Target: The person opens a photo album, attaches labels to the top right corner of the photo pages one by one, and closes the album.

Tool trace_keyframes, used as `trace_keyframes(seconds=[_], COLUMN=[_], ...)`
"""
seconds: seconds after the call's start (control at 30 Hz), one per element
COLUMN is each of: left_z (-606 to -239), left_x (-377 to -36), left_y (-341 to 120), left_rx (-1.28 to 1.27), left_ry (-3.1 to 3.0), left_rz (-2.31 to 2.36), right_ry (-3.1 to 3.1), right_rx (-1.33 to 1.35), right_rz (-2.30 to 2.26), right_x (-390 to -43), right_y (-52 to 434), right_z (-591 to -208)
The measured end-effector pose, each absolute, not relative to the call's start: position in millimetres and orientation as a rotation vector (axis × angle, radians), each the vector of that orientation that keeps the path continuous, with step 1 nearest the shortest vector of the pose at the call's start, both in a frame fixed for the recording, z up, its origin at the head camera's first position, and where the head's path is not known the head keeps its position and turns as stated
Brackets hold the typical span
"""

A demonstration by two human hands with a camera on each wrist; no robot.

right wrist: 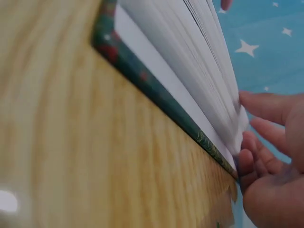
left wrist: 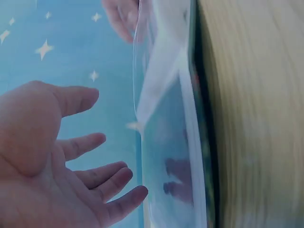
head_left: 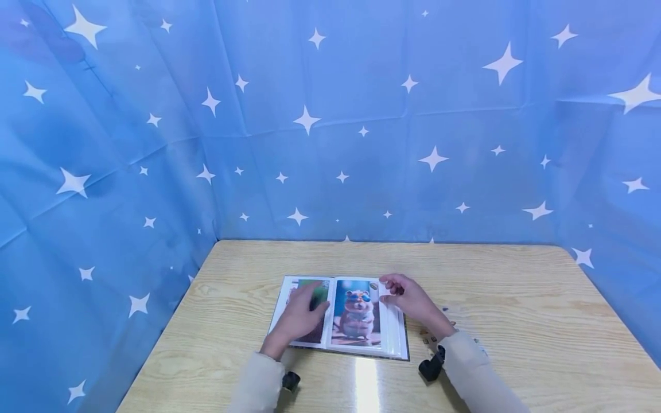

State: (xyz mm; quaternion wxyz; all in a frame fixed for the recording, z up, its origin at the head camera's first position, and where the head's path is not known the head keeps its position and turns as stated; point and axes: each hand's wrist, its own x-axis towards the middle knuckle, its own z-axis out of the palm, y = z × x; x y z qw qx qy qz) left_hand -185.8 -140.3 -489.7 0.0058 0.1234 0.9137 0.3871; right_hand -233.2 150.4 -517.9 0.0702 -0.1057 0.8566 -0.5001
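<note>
A photo album [head_left: 356, 312] lies open on the wooden table [head_left: 516, 321], and its right page shows a hamster in sunglasses. My left hand [head_left: 302, 315] lies on the left page with straight, spread fingers; in the left wrist view this hand [left wrist: 61, 180] is open beside the clear sleeves of the album [left wrist: 166, 142]. My right hand [head_left: 408, 298] pinches the upper outer corner of the right-hand page. In the right wrist view its fingers [right wrist: 270, 161] sit at the edge of the stack of pages [right wrist: 204, 71], above the green cover [right wrist: 156, 95].
Blue cloth with white stars [head_left: 330, 115] walls in the table at the back and on both sides. Bare wood spreads around the album. A black wrist camera [head_left: 431, 367] sits on the right sleeve, and another [head_left: 291, 380] on the left.
</note>
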Motion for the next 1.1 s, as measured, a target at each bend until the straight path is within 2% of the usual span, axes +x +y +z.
trace_keyframes(seconds=[0.33,0.67,1.1], left_z=[-488,-489,-491], left_x=[-192,-200,-207], left_y=[-184,-207,-207], left_rx=[-0.008,-0.151,-0.263], left_ry=[2.849,2.753,2.654], left_rz=[1.351,1.372,1.440], right_ry=[2.657,2.609,2.584], right_rx=[-0.411,-0.475,-0.460], right_rz=[-1.358,-1.353,-1.374], right_x=[-222,-221,-221], right_y=[152,157,160], right_z=[-513,-518,-518])
